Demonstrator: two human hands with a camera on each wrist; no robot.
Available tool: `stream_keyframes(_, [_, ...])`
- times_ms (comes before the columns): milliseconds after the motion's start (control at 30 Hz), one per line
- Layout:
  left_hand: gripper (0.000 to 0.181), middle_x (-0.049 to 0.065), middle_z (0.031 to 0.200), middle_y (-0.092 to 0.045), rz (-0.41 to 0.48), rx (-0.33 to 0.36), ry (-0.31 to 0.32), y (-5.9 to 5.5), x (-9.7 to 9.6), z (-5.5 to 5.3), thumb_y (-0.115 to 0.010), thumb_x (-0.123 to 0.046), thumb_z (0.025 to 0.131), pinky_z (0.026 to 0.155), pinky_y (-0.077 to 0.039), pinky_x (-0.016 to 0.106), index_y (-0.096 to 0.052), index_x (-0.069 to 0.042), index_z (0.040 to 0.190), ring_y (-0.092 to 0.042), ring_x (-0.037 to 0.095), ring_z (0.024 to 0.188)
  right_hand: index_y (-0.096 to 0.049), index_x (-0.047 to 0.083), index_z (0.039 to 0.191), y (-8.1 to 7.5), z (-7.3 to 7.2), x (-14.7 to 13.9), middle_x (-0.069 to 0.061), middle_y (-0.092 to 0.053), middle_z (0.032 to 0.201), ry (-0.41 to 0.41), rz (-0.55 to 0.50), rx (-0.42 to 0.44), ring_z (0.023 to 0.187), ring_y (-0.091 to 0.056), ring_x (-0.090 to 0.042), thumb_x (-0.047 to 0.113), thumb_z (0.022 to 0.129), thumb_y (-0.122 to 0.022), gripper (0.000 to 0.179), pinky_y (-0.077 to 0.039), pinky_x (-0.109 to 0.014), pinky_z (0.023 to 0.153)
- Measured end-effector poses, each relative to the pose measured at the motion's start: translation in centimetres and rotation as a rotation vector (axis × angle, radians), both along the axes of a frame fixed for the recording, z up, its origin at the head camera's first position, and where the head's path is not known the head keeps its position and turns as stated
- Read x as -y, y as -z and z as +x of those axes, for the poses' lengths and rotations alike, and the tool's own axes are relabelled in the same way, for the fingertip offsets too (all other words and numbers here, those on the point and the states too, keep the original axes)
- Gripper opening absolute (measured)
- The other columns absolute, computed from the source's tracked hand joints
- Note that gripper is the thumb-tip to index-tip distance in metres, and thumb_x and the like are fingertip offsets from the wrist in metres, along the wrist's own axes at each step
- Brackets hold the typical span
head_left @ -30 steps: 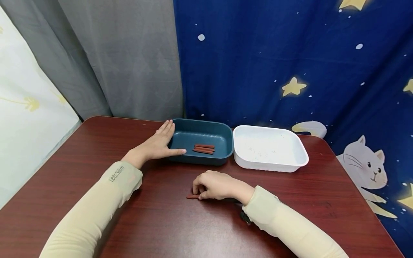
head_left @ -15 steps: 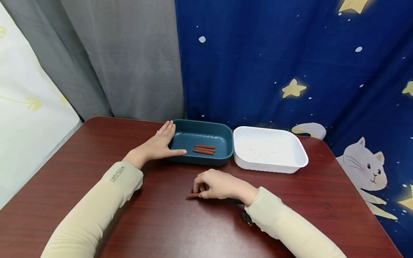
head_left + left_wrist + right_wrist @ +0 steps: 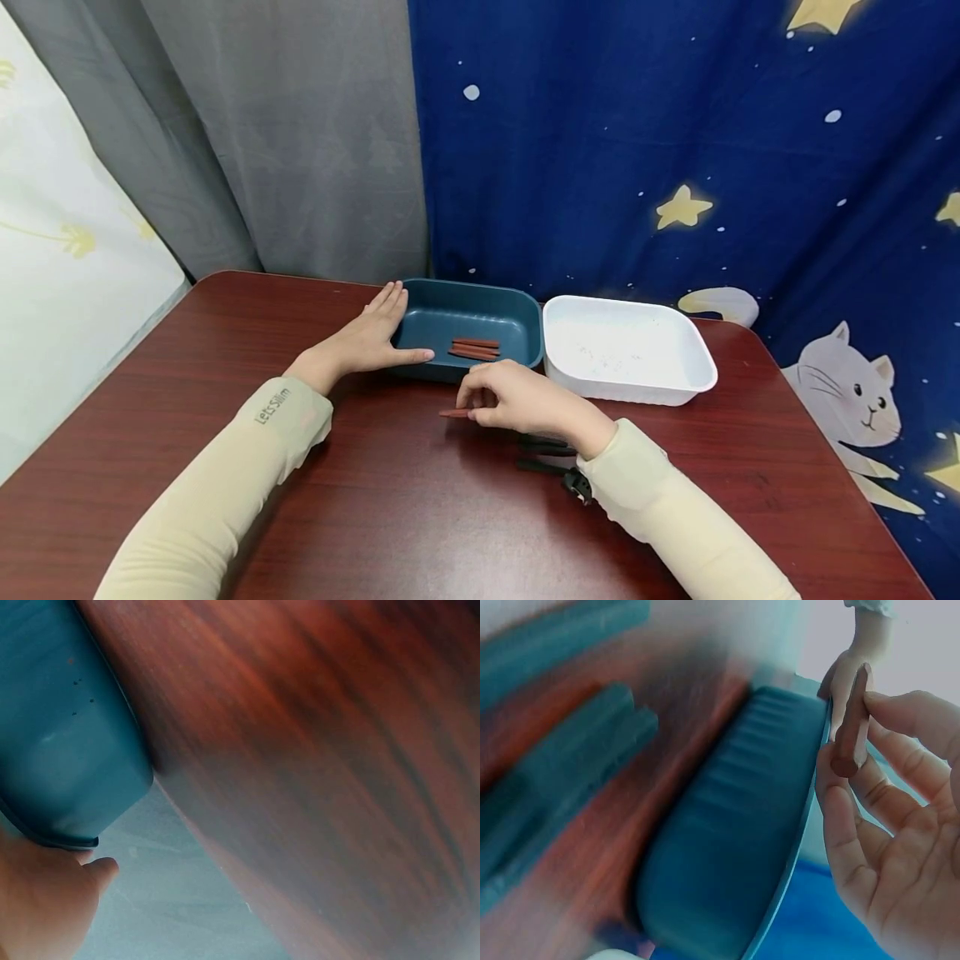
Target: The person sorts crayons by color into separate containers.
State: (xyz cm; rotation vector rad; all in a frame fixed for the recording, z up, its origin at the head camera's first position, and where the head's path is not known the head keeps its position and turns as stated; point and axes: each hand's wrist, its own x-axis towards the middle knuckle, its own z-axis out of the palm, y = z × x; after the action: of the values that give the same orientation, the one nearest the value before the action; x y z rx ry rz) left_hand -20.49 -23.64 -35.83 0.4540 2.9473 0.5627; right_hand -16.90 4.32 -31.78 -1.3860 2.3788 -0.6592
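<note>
My right hand [image 3: 517,398] pinches a short reddish-brown stick [image 3: 851,727] between thumb and fingertips. The stick is faceted and tapers to a point. In the head view it hangs over the table, just in front of the dark teal bin [image 3: 480,300]. Inside that bin, several similar reddish-brown sticks [image 3: 474,348] lie side by side near the front wall. My left hand [image 3: 360,337] rests on the bin's left end, fingers straight along the rim and thumb stretched over the front edge.
Right of the teal bin stands a white bin [image 3: 630,388] with small specks on its floor. Black sticks [image 3: 542,467] lie on the dark red wooden table [image 3: 405,517] beneath my right wrist. Grey and blue curtains [image 3: 555,167] hang behind the table.
My right hand has lifted the reddish-brown stick off the table and moved it toward the teal bin. More of the black sticks now shows. My left hand stays put.
</note>
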Motion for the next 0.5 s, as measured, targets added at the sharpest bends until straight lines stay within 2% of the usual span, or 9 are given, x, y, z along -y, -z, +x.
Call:
stream_keyframes(133, [0.122,0.016,0.168,0.008,-0.004,0.0,0.001,0.1,0.0,0.0,-0.057,-0.076,0.083,0.125,-0.006,0.054,-0.001,0.001,0.158,0.009,0.03,0.156,-0.073,0.013,0.098,-0.5,-0.9,-0.2,0.004,-0.063,0.084,0.008,-0.03,-0.009,0.068,-0.055,-0.005,0.005,0.089,-0.064,0.015,-0.048,-0.02,0.064])
stream_keyframes(500, [0.121,0.015,0.168,0.008,0.004,0.005,0.001,0.0,0.1,0.0,-0.058,-0.075,0.083,0.125,-0.006,0.053,-0.002,0.002,0.158,0.009,0.03,0.156,-0.074,0.01,0.101,-0.7,-3.4,-0.3,-0.002,-0.067,0.091,0.115,-0.106,-0.022,0.074,-0.055,-0.01,0.005,0.091,-0.066,0.013,-0.05,-0.023,0.069])
